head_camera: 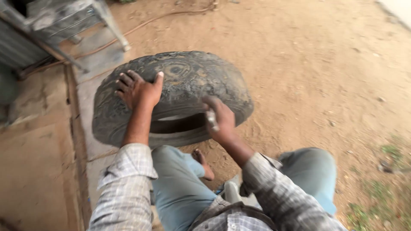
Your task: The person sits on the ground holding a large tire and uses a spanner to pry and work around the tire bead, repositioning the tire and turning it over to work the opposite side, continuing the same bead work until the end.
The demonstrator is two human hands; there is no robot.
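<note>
Leaning upright on sandy ground, a worn, dust-caked tyre fills the middle of my view, its tread facing me and its hollow showing at about 6 o'clock. My left hand lies spread flat on the tread at roughly 10 o'clock of the tyre, fingers apart, pressing rather than gripping. My right hand is curled around a small pale metal tool at about 4 o'clock, against the tyre's lower sidewall; the blur keeps me from telling what kind of tool it is. My knees in light blue trousers frame a bare foot at 6 o'clock, just beneath the tyre. A concrete strip runs past at 9 o'clock, a grey metal stand sits at 11 o'clock, and a hose trails across the dirt at 12 o'clock. The risk I judge from here: the tyre is held up only by one flat palm, so a hard push with the tool could tip or roll it onto the bare foot, or let the tool skid off the dusty rubber toward my left wrist.
</note>
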